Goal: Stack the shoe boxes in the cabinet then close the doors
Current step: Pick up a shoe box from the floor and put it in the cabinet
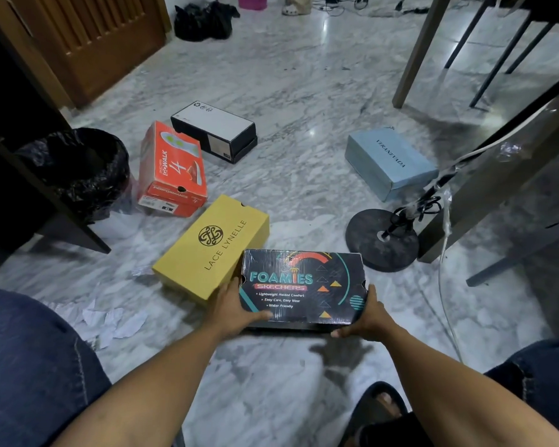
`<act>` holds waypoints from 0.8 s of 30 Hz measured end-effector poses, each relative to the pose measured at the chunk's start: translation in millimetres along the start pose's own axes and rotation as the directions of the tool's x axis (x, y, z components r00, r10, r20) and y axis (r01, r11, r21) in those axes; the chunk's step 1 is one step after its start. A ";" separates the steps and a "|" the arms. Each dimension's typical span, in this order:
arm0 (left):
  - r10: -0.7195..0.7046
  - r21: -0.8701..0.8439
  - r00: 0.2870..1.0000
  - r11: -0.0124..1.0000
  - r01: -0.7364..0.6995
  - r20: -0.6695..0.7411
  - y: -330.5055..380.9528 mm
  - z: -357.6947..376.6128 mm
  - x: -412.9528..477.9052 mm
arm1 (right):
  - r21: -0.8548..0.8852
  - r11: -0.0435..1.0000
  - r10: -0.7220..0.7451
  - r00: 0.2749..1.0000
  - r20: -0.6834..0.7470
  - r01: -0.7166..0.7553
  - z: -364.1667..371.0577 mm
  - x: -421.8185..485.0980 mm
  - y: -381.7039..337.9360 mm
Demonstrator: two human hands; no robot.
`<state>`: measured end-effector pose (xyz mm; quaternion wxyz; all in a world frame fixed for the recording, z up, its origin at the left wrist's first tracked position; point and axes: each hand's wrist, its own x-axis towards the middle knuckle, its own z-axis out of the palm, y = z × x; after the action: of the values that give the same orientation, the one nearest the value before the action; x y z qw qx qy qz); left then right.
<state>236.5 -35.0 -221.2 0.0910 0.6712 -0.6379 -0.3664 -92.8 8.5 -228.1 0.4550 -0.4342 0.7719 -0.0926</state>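
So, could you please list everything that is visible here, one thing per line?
black printed box: one, black with coloured print, centre, held at both ends
yellow box: one, yellow, on the floor, just left of the black printed box
orange box: one, orange, floor, beyond the yellow box
black and white box: one, white top, black sides, floor, behind the orange box
blue box: one, light blue, floor, right
bin: one, black liner, left
stand base: one, black, round, floor, right
paper scraps: several, white, floor, lower left
wooden door: one, brown, top left
left hand: grips the box's left end
right hand: grips its right end
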 end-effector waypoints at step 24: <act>-0.011 -0.364 0.834 0.903 -0.229 -0.552 38.7 -151.7 -83.6 | 0.149 0.826 -0.482 0.818 -0.315 0.544 -51.2 -115.6 -185.2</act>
<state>305.0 -16.8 -58.5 0.4290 0.6737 -0.5311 -0.2829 -0.2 -29.4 -27.4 0.3534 -0.5547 0.6623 -0.3587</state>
